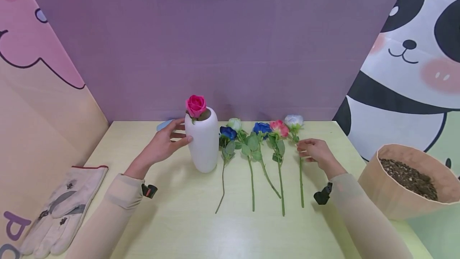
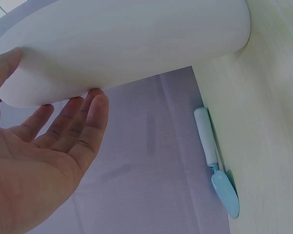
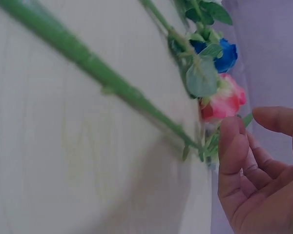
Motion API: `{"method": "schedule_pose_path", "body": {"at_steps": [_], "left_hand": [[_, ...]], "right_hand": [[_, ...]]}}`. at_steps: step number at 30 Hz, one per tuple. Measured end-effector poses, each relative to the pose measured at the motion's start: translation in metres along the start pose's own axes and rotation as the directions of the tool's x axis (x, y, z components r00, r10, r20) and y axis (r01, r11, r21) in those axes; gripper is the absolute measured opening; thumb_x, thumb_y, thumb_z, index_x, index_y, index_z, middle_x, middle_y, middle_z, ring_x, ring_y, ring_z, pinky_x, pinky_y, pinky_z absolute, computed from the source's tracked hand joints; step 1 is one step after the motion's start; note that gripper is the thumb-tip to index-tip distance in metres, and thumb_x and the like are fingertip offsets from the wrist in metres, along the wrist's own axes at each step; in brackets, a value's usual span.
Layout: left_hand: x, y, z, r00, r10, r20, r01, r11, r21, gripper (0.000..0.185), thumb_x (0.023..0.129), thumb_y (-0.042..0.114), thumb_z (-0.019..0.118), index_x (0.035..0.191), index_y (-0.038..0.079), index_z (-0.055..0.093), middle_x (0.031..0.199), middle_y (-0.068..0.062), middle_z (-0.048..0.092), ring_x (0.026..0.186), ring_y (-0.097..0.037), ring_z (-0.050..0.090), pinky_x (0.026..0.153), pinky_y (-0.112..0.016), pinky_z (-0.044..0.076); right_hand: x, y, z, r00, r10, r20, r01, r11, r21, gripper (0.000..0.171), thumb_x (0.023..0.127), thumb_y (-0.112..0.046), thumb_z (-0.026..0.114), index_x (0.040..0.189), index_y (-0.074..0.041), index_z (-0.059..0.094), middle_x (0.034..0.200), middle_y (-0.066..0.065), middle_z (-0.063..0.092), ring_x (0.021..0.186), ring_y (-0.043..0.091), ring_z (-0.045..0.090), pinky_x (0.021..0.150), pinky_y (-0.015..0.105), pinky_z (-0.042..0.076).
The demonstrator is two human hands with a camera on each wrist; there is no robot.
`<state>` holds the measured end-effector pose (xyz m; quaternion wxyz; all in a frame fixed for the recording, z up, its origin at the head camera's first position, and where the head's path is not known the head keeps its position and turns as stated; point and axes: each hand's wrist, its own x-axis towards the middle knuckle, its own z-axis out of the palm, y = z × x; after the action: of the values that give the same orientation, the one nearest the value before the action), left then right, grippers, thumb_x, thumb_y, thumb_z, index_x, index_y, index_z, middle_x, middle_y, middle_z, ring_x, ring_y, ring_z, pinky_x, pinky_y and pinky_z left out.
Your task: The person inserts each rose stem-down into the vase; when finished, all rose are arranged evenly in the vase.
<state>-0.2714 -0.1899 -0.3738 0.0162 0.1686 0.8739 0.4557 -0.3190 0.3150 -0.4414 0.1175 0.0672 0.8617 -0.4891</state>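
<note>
Gloves: a pair of work gloves (image 1: 61,207) lies far left of the vase, at the edge of the table (image 1: 179,219).
Scoop: a small blue scoop (image 2: 217,165) lies just behind the vase, by the purple wall.
Left hand: the left hand (image 1: 163,145) rests on the left side of the vase. Its grip is wide, with straight fingers (image 2: 90,119) touching the white wall and curling round nothing.
Vase: the tall white vase (image 1: 203,141) stands up straight. One pink rose (image 1: 195,105) sticks out of its top.
Flowers: five flowers lie in a row right of the vase. First come a dark blue flower (image 1: 228,132) and a pale green flower (image 1: 234,123), then a blue flower (image 1: 261,127), a pink flower (image 1: 279,128) and a white flower (image 1: 294,121).
Right hand: the right hand (image 1: 314,151) is at the stem of the white flower, the one farthest from the vase. Its grip is narrow, finger and thumb close by the stem (image 3: 112,83). I cannot tell if it has pinched it yet.
Pot: a brown pot of soil (image 1: 409,179) sits far right of the vase.
What could go wrong: the vase is tall and thin, so I think a hard push could tip it over. The stem is skinny and might slip out of a loose pinch.
</note>
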Motion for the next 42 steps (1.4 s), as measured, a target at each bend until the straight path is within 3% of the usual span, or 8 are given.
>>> {"method": "schedule_pose_path", "body": {"at_steps": [5,10,15,26,35,42], "left_hand": [[0.002,0.0,0.0,1.0,0.004,0.0,-0.004,1.0,-0.006,0.072,0.093,0.043,0.069,0.153,0.022,0.034,0.144,-0.012,0.052,0.125,-0.036,0.06,0.099,-0.048,0.057],[0.002,-0.001,0.0,1.0,0.007,0.007,-0.007,1.0,-0.017,0.073,0.094,0.042,0.069,0.153,0.02,0.033,0.145,-0.012,0.051,0.126,-0.036,0.059,0.101,-0.049,0.055],[0.001,-0.001,0.0,1.0,0.002,0.006,-0.002,1.0,-0.017,0.073,0.093,0.042,0.069,0.153,0.02,0.034,0.145,-0.013,0.051,0.126,-0.037,0.059,0.099,-0.047,0.056],[0.0,-0.001,-0.001,1.0,0.003,0.005,-0.003,1.0,-0.011,0.073,0.093,0.042,0.069,0.153,0.019,0.033,0.144,-0.013,0.051,0.126,-0.036,0.06,0.101,-0.049,0.055],[-0.002,0.001,0.0,1.0,0.007,0.006,-0.007,1.0,0.006,0.075,0.094,0.042,0.068,0.154,0.018,0.032,0.144,-0.014,0.051,0.125,-0.037,0.06,0.102,-0.05,0.054],[-0.002,0.001,-0.001,1.0,0.005,0.008,-0.005,1.0,0.001,0.074,0.094,0.042,0.068,0.154,0.018,0.032,0.145,-0.014,0.05,0.126,-0.037,0.059,0.102,-0.049,0.055]], "right_hand": [[0.009,0.015,-0.003,1.0,0.026,0.003,-0.026,0.999,-0.025,0.05,0.106,-0.031,0.048,0.144,0.001,0.047,0.141,0.024,0.055,0.102,0.017,0.069,0.078,0.026,0.057],[0.017,0.028,-0.003,0.998,0.052,-0.023,-0.053,0.998,-0.039,0.046,0.103,-0.027,0.053,0.14,0.001,0.052,0.122,0.014,0.067,0.085,0.004,0.066,0.074,0.024,0.056],[0.019,0.032,-0.003,0.996,0.067,-0.058,-0.07,0.996,-0.06,0.043,0.102,-0.025,0.055,0.136,0.002,0.055,0.101,0.001,0.07,0.079,0.005,0.064,0.069,0.025,0.056],[0.024,0.036,0.0,0.994,0.076,-0.074,-0.084,0.992,-0.098,0.04,0.099,-0.023,0.059,0.131,0.002,0.059,0.081,-0.006,0.069,0.071,0.004,0.063,0.061,0.024,0.053],[0.029,0.039,0.001,0.993,0.08,-0.081,-0.086,0.994,-0.073,0.039,0.096,-0.024,0.064,0.126,0.001,0.061,0.075,-0.008,0.067,0.064,0.005,0.06,0.057,0.024,0.049],[0.024,0.032,-0.001,0.995,0.08,-0.052,-0.085,0.99,-0.109,0.04,0.096,-0.024,0.064,0.126,0.003,0.063,0.073,-0.006,0.066,0.066,0.007,0.058,0.058,0.024,0.047]]}}
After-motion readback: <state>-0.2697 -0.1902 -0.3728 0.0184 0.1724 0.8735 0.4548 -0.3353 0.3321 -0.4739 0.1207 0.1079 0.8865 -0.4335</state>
